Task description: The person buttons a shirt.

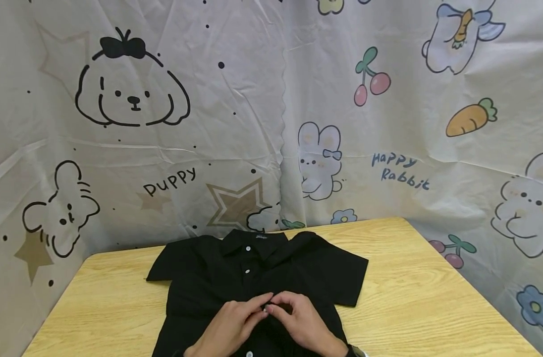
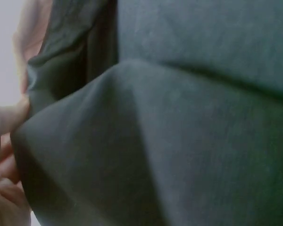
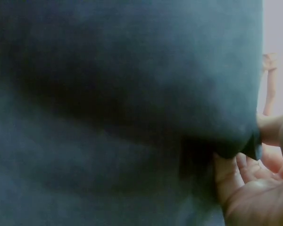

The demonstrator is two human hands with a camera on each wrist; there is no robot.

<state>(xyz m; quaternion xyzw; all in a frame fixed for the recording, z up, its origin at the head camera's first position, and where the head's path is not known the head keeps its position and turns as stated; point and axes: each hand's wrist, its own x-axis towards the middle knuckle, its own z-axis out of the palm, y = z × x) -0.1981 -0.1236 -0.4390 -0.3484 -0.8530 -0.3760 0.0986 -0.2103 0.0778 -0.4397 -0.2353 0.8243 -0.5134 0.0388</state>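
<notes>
A black short-sleeved button shirt (image 1: 200,277) lies front up on the wooden table, collar (image 1: 236,242) at the far side. White buttons (image 1: 247,271) run down its middle. My left hand (image 1: 229,322) and right hand (image 1: 304,322) meet over the placket, fingertips almost touching. Between them shows a small white spot, likely a button (image 1: 266,310). Both hands pinch the placket cloth there. In the left wrist view, raised black fabric (image 2: 94,155) fills most of the picture, with fingers at its left edge. The right wrist view shows the thumb and fingers gripping a fold of cloth (image 3: 132,94).
The light wooden table (image 1: 432,307) extends on both sides of the shirt. Behind it hangs a pale curtain (image 1: 236,148) printed with cartoon animals, and it also drops along the right side. Something like a watch (image 1: 356,351) is on the right wrist.
</notes>
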